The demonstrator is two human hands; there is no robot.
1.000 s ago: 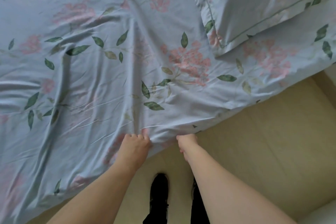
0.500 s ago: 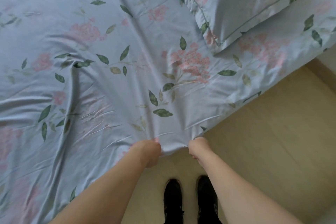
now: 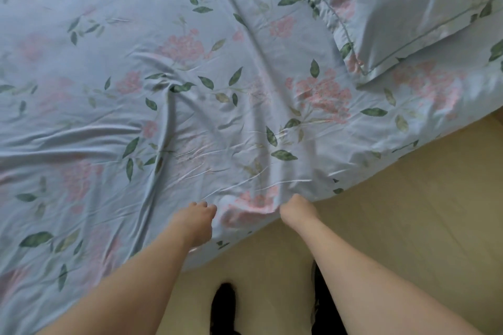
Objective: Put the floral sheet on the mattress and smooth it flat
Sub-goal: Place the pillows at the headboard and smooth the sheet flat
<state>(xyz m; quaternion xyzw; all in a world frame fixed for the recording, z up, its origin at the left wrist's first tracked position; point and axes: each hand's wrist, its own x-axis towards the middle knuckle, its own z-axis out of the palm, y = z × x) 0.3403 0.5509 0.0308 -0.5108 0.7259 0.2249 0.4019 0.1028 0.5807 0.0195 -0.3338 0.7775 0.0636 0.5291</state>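
Floral sheet (image 3: 206, 95) lay spread over the bed, blue with pink flowers and green leaves. It had long folds and many small wrinkles near its front edge, and that edge hung down over the side of the bed. No words or labels could be read on it.

The left hand (image 3: 194, 221) was at the front edge with its fingers curled down into the cloth, gripping it. The right hand (image 3: 296, 211) was just beside it, also curled tight on the edge, with a bunched-up bit of sheet between the two hands.

A pillow (image 3: 402, 5) in the same flower cloth lay on the sheet at the top right. The floor (image 3: 408, 226) beside the bed was pale yellow. Two black shoes (image 3: 223, 307) stood on it between the arms.
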